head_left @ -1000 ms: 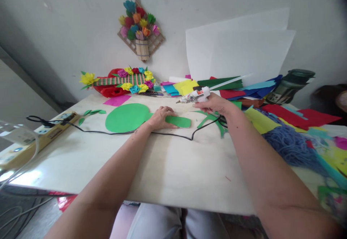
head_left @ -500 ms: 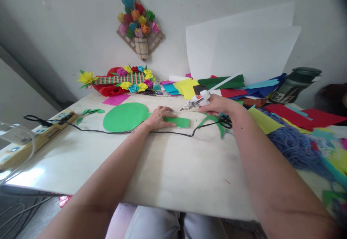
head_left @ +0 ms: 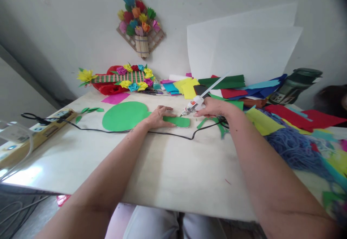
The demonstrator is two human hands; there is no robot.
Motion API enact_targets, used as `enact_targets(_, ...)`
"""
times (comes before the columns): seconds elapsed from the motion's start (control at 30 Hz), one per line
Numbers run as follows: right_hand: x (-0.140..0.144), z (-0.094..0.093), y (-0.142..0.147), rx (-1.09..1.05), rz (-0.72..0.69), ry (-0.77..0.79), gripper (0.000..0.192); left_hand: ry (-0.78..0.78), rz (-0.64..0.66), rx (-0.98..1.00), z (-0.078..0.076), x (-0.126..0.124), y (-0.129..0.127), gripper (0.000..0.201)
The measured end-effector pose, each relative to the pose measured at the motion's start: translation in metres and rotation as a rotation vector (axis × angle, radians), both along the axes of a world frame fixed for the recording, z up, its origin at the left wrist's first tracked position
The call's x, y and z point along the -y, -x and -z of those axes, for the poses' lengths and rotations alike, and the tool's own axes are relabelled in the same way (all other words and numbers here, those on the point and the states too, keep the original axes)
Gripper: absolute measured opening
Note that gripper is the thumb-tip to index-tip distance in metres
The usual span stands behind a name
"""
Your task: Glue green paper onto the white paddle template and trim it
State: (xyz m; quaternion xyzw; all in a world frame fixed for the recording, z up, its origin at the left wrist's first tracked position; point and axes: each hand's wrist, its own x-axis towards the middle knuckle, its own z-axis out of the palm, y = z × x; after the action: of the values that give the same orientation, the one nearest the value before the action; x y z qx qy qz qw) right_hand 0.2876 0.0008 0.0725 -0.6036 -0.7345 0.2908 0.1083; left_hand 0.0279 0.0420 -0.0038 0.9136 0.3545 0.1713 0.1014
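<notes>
A flat green paper cut-out [head_left: 127,115], a round disc with a narrow rounded strip running to the right, lies on the pale wooden tabletop [head_left: 173,166], past its middle. The left hand [head_left: 159,117] lies palm down on it, fingers spread and flat, pinning the cut-out where the disc meets the strip. Just beyond the strip's right end, the right hand [head_left: 214,108] is clenched around a white hot-glue gun [head_left: 195,104], whose nozzle tilts down to the strip's far tip, touching or nearly so. A translucent glue stick [head_left: 217,82] juts up and back out of the gun. The gun's black cord [head_left: 130,132] loops across the tabletop in front of the cut-out to a yellowish power strip [head_left: 43,132] at the left edge. Green paper offcuts [head_left: 214,121] lie under the right wrist. Further right are blue yarn [head_left: 292,148] and loose coloured paper sheets [head_left: 271,118]. Against the wall rest a paper-flower panel [head_left: 121,77], and white card sheets [head_left: 244,47]; a flower basket decoration [head_left: 139,24] hangs above.
</notes>
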Motion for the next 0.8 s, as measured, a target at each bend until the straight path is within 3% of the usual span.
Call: enact_targets(0.8,0.0019,-0.0002,0.0065,0.019,0.062,0.073,0.036,0.078,0.009,0.016,-0.0025,0.0002,0.0005,0.055)
